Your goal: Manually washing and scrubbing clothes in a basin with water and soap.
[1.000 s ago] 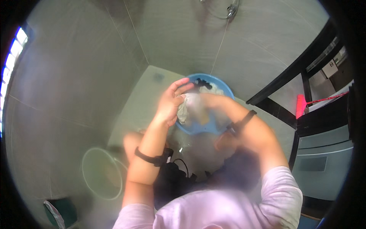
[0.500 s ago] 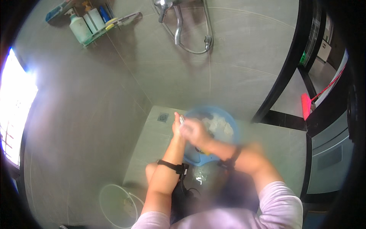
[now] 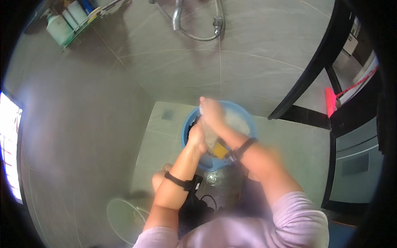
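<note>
Both hands are over a round blue basin (image 3: 253, 124) with white suds in it. My right hand (image 3: 212, 113) is closed and smeared by motion, near the far rim; a bit of whitish cloth (image 3: 201, 110) shows at its edge. Just nearer and to the left is my left hand (image 3: 197, 135), its fingers curled and partly hidden. Pale, wet-looking fabric (image 3: 210, 136) lies between the hands and forearms. Something dark (image 3: 192, 124) sits inside the basin's left side. A yellow block (image 3: 220, 151) is beside my right forearm, at the basin's near part.
A whitish bucket (image 3: 120, 219) stands at the lower left. Chrome shower fittings (image 3: 177, 18) and a shelf with bottles (image 3: 60, 29) are on the wall. To the right are a black door frame (image 3: 308, 66) and a pink broom (image 3: 330, 102). A drain (image 3: 167, 114) lies left of the basin.
The view has shifted, with wall fittings now higher. My hands have moved from the basin's left edge to over it, my right hand now farther out than my left. The yellow block shows more.
</note>
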The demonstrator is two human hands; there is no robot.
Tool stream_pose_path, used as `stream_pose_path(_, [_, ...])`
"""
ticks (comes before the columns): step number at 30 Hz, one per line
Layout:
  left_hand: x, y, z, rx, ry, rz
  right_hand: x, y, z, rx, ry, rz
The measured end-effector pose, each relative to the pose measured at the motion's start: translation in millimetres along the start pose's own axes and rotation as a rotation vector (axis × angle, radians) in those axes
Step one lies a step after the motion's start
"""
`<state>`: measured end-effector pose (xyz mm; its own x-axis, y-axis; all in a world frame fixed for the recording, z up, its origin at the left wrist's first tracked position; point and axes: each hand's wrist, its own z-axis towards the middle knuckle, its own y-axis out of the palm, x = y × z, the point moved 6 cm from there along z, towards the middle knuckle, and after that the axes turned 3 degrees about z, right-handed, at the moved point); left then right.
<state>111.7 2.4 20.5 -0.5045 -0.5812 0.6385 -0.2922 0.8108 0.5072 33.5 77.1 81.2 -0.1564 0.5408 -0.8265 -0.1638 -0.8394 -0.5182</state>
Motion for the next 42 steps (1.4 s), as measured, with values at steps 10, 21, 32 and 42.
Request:
stream_pose_path(10, [49.4,-43.7,-36.0,0.049,0.221,0.009,-45.8,-6.8,-40.0,-0.429,-0.161,-0.022])
stream_pose_path(21, [54.9,-63.0,-32.5,-0.265,0.271,0.264,-35.6,1.3,-28.6,-0.720,0.276,0.628])
stream_pose_path(32, [68.6,-89.0,6.2,-0.886,0.211,-0.512,-104.7,14.7,-87.3,-0.205,-0.616,0.371])
stream_pose_path(42, [19.2,-28.9,16.4,-0.320,0.181,-0.216,9.3,59.3,-32.1,-0.215,-0.341,-0.267])
